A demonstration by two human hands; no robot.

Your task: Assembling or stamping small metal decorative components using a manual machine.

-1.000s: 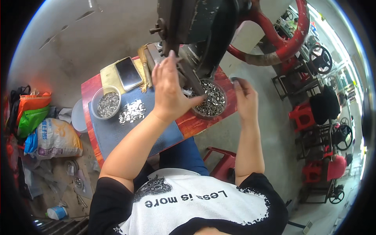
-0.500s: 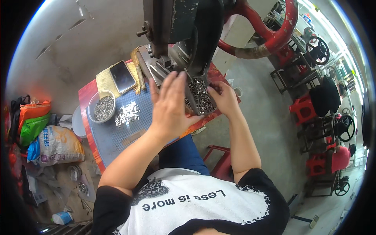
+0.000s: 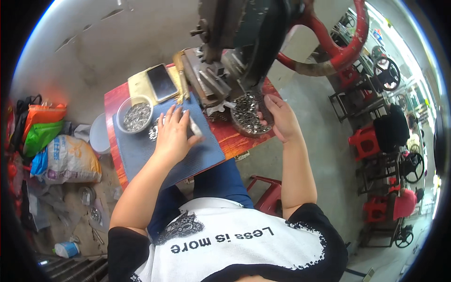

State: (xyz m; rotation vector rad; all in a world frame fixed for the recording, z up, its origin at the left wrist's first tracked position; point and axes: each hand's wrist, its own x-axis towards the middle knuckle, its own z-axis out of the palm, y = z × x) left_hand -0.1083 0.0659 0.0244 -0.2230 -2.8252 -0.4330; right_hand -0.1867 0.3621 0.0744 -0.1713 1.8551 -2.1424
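My left hand (image 3: 173, 136) lies palm down over a small heap of shiny metal pieces (image 3: 153, 132) on a blue textured mat (image 3: 199, 157). Its fingers are stretched out and partly cover the heap. A clear round tub (image 3: 123, 123) of similar pieces stands just left of it. My right hand (image 3: 283, 117) is at the right side of a round container (image 3: 249, 133) filled with small dark, shiny metal parts (image 3: 249, 112). Its thumb and fingers close round a dark narrow bar (image 3: 264, 107) beside that container. Above stands a dark hand press (image 3: 244, 37).
A phone (image 3: 162, 82) rests on a yellow cloth (image 3: 139, 88) at the table's back. The press's red wheel (image 3: 329, 58) arches at upper right. Stuffed bags (image 3: 70, 160) lie on the floor at left. A red stool (image 3: 268, 197) stands beside my legs; more presses line the right.
My left hand has moved left, from beside the container of metal parts to the heap on the mat. My right hand stays by that container. The whole view has shifted slightly.
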